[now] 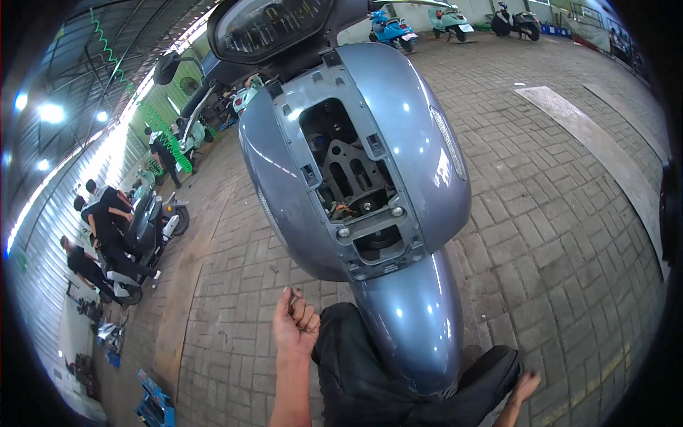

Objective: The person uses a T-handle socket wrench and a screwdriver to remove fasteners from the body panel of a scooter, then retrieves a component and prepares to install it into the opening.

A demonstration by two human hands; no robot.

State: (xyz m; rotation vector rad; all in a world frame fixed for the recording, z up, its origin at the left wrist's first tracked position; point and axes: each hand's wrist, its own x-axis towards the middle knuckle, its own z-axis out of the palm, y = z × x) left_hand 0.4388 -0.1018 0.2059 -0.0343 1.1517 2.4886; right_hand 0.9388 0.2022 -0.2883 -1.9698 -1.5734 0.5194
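A grey-blue scooter [437, 192] stands right in front of me, its front seen from above. The middle of its front shield is uncovered, showing a dark opening [329, 121] with a metal bracket [348, 167] and bolts inside. Below it the glossy front fender [409, 320] reaches down between my knees. My left hand [295, 326] is raised beside the fender, palm up, with its fingers curled in; whether something small is pinched in them I cannot make out. Low at the right, next to my knee, my right hand [526, 386] is small and blurred, its fingers unclear.
A headlight [270, 28] and handlebar tower above the opening. Several people [107, 220] work around another scooter at the left. A blue metal stand [154, 400] sits on the brick floor [235, 334] at lower left. Parked scooters [393, 30] line the far side.
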